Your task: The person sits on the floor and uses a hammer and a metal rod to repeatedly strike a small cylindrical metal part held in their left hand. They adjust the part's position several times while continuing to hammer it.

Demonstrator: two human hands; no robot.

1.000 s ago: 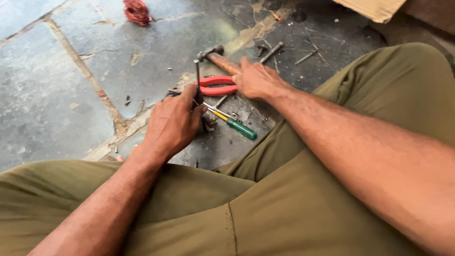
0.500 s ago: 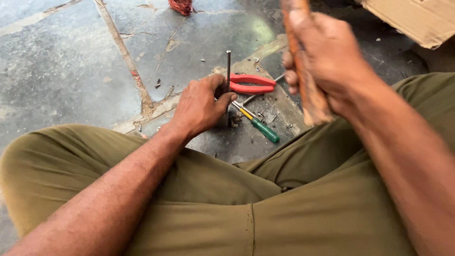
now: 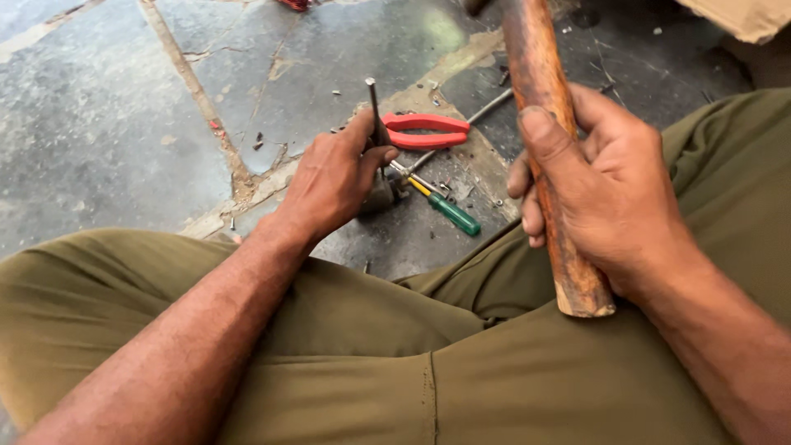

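Observation:
My left hand (image 3: 334,177) grips a thin metal rod (image 3: 373,107) and holds it upright on a small metal part on the stone floor. My right hand (image 3: 606,189) is closed around a brown wooden handle (image 3: 548,140), raised in front of me; the handle's top runs out of view. Red-handled pliers (image 3: 424,130) lie just beyond the left hand, and a green-handled screwdriver (image 3: 449,213) lies to its right on the floor.
I sit on a grey stone floor (image 3: 99,140) with cracked joints, my legs in olive trousers (image 3: 371,363) folded in front. A long thin metal bar (image 3: 474,119) and small bits of scrap lie around the pliers. Cardboard (image 3: 746,16) shows at the top right.
My right hand left the floor by the pliers, took the wooden handle and brought it up close. My left hand stays on the upright rod.

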